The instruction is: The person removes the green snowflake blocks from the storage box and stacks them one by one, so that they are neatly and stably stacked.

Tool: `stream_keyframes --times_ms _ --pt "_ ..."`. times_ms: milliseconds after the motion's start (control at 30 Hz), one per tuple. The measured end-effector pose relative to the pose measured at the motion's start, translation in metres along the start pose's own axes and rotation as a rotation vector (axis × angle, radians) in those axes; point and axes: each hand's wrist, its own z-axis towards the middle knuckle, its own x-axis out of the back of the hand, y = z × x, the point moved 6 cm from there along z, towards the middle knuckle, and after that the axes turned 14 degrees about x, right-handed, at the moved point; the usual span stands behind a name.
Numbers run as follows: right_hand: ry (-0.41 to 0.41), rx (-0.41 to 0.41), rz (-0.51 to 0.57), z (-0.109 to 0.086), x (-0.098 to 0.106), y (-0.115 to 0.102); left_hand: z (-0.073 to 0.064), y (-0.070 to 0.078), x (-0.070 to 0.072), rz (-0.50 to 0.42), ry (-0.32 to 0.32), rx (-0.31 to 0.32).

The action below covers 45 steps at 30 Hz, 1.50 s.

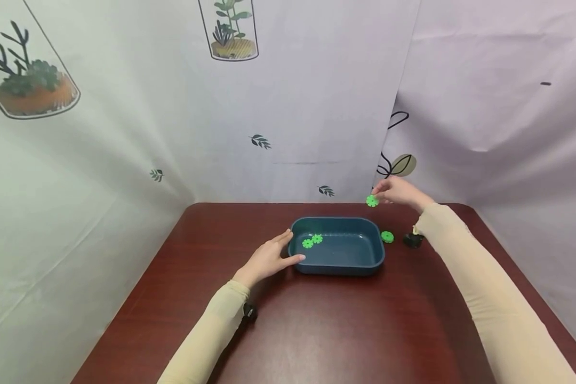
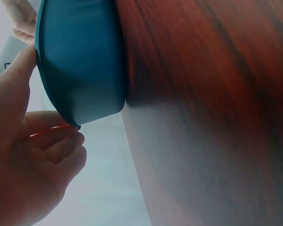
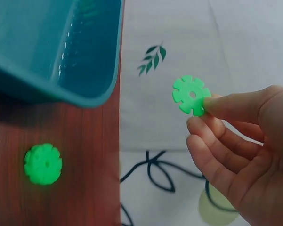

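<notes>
My right hand [image 1: 397, 191] pinches a bright green notched plastic disc [image 3: 192, 95] between thumb and fingers. It is raised beyond and above the right end of a blue-green rectangular basin [image 1: 336, 269]. Two more notched discs [image 1: 312, 241] lie inside the basin toward its left. On the table just outside its right end is a small stack of green discs [image 3: 43, 164]. My left hand [image 1: 268, 260] rests against the basin's left end, thumb and fingers spread and touching the rim [image 2: 39, 61].
The basin stands on a dark red wooden table [image 1: 345, 325]. Pale printed cloth [image 1: 307, 106] hangs behind the table and along both sides. A black wrist device [image 1: 413, 240] shows beside the right sleeve, and another [image 1: 250, 311] beside the left one.
</notes>
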Motion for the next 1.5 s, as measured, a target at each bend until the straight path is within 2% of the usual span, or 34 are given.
stream_keyframes --times_ms 300,733,1133,1500 --pt "0.043 -0.073 0.049 -0.026 0.001 0.026 0.001 0.0 0.002 0.001 0.017 -0.005" --pt "0.016 -0.171 0.128 -0.047 -0.029 0.062 -0.001 -0.001 0.001 -0.014 0.011 0.006" --pt "0.011 -0.221 0.166 -0.059 -0.046 0.08 0.0 -0.001 0.0 -0.011 0.012 0.003" --pt "-0.006 -0.22 0.161 -0.064 -0.053 0.084 0.0 -0.001 -0.002 -0.008 0.009 0.003"
